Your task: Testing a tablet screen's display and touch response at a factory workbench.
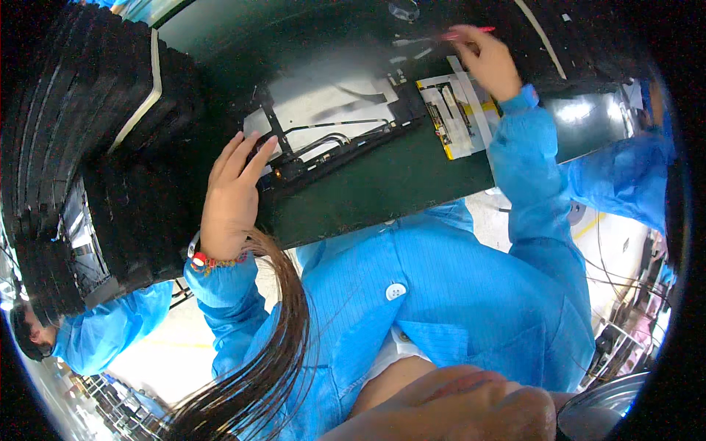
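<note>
At left, a tall stack of black, layered trays (pixel 51 132) is standing. The left hand (pixel 237 195) is resting its spread, unclenched fingers at the near-left edge of a black-framed, silver-white electronic panel (pixel 334 103), which is lying mid-way along the dark green desk (pixel 353 202). Its black cables are appearing routed; no cover is hiding them. Connections are remaining unverifiable. Rightward, 1 flat, yellow-edged module (pixel 460 121) is lying separate, apparently unfitted. Beyond it, the right hand (pixel 491 65) is grasping 1 slim red tool (pixel 482 30).

red tool (pixel 485 30), black-and-white panel (pixel 331 103), dark green tabletop (pixel 346 209), finely striped blue smock (pixel 456 294)
</note>
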`<state>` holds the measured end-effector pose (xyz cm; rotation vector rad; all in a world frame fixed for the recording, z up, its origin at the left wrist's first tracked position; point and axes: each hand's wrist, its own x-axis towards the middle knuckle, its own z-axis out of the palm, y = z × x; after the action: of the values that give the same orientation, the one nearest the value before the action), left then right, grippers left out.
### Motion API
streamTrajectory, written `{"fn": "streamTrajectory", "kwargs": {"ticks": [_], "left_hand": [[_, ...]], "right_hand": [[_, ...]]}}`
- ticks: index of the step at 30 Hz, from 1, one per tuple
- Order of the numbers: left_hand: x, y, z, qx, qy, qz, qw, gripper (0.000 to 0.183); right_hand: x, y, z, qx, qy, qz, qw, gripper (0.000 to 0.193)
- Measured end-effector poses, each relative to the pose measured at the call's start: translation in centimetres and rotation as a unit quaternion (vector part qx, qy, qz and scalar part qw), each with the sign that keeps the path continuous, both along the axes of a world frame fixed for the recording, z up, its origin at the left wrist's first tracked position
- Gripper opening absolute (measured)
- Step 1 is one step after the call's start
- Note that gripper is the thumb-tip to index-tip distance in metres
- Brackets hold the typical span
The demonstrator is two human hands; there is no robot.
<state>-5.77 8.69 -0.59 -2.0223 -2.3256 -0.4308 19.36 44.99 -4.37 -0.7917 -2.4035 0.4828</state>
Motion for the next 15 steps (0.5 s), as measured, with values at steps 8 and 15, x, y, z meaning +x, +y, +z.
{"fn": "streamTrajectory", "kwargs": {"ticks": [8, 15], "left_hand": [[5.7, 4.6, -0.7, 0.021, -0.019, -0.135, 0.991, 0.058], [1.4, 10.9, -2.8, 0.029, 0.009, -0.135, 0.990, 0.051]], "right_hand": [[0.5, 7.4, 1.5, 0.164, -0.291, -0.011, 0.943, 0.038], [-0.1, 8.5, 1.1, -0.039, 0.050, 0.039, 0.997, 0.016]]}}
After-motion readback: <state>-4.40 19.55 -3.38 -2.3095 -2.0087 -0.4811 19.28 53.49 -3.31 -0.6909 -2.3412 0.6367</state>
